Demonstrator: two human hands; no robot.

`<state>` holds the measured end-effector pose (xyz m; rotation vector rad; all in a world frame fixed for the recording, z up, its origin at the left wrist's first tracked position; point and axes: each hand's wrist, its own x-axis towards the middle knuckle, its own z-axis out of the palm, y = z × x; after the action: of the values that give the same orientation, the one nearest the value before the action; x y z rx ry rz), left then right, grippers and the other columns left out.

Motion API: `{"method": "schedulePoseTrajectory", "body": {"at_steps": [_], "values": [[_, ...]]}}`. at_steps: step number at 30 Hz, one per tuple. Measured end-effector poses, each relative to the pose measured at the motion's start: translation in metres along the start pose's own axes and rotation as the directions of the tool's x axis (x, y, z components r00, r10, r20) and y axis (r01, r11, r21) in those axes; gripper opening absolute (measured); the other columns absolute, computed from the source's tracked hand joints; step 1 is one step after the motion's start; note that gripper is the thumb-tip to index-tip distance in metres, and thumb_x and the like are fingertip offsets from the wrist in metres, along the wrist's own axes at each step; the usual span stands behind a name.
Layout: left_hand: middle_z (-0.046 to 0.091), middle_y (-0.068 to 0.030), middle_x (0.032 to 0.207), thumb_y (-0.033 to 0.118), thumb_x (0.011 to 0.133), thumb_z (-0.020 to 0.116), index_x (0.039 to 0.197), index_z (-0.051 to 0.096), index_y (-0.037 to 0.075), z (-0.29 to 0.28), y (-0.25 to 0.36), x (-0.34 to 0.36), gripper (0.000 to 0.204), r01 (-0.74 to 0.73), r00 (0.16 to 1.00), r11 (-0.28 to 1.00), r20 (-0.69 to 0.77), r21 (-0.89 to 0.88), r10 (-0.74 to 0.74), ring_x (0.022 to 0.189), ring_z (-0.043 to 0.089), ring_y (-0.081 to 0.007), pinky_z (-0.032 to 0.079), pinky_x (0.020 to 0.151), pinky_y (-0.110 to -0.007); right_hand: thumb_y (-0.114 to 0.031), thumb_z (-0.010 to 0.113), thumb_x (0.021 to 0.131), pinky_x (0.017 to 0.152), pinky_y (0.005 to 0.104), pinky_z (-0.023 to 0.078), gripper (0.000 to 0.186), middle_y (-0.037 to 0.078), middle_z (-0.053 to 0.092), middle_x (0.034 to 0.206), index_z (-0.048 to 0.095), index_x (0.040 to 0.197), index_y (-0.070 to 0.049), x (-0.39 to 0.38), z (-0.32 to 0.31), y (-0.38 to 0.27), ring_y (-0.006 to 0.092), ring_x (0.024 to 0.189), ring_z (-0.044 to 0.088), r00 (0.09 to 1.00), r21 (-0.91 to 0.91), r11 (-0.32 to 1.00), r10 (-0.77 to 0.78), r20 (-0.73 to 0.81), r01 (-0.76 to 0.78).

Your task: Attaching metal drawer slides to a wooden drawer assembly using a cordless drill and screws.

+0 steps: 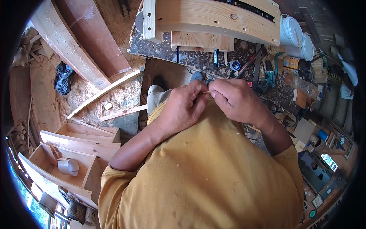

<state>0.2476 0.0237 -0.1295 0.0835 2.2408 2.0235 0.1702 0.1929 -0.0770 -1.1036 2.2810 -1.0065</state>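
My left hand (pixel 183 104) and my right hand (pixel 235 98) are close together in front of my yellow shirt, both with curled fingers. Between their fingertips runs a thin, light-coloured sliver (pixel 207 92), which looks like wood. The right thumb and forefinger pinch one end, and the other end disappears into the left fingers. Beyond the hands, a pale wooden frame piece (pixel 198 19) with drilled holes and a black metal drawer slide (pixel 248 8) lies on the speckled dark workbench (pixel 167 53).
On the bench's right are a tape measure (pixel 235 65), a teal power tool (pixel 270 76) and white buckets (pixel 291 32). Wooden drawers (pixel 68 162) stand at lower left, one holding a silvery roll (pixel 68 166). Long boards (pixel 70 45) and a wooden strip (pixel 105 93) lie amid sawdust.
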Motion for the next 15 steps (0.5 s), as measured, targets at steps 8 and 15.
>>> {"method": "schedulePoseTrajectory", "body": {"at_steps": [8, 15], "values": [[0.061, -0.0126, 0.069, 0.001, 0.083, 0.064, 0.084, 0.058, 0.002, 0.004, 0.002, 0.004, 0.006, -0.108, 0.994, 0.985, -0.009, 0.136, 0.11, 0.059, 0.058, -0.025, 0.045, 0.054, -0.033, 0.002, 0.054, 0.083, 0.057, 0.044, 0.046, 0.004, 0.018, 0.057, 0.069, 0.051, 0.082, 0.0, -0.007, 0.003, -0.003, 0.0384, 0.065, 0.06, 0.999, -0.012, 0.999, 0.046, -0.026, -0.047], [0.06, -0.0107, 0.071, -0.002, 0.079, 0.062, 0.083, 0.057, 0.004, 0.01, -0.008, 0.003, 0.009, -0.209, 0.977, 0.958, -0.005, 0.194, 0.214, 0.063, 0.057, -0.0265, 0.045, 0.055, -0.036, 0.003, 0.053, 0.077, 0.056, 0.0467, 0.049, 0.006, 0.018, 0.059, 0.068, 0.05, 0.081, -0.001, -0.013, 0.01, -0.002, 0.0393, 0.065, 0.061, 0.996, -0.049, 0.997, 0.052, -0.068, -0.055]]}}
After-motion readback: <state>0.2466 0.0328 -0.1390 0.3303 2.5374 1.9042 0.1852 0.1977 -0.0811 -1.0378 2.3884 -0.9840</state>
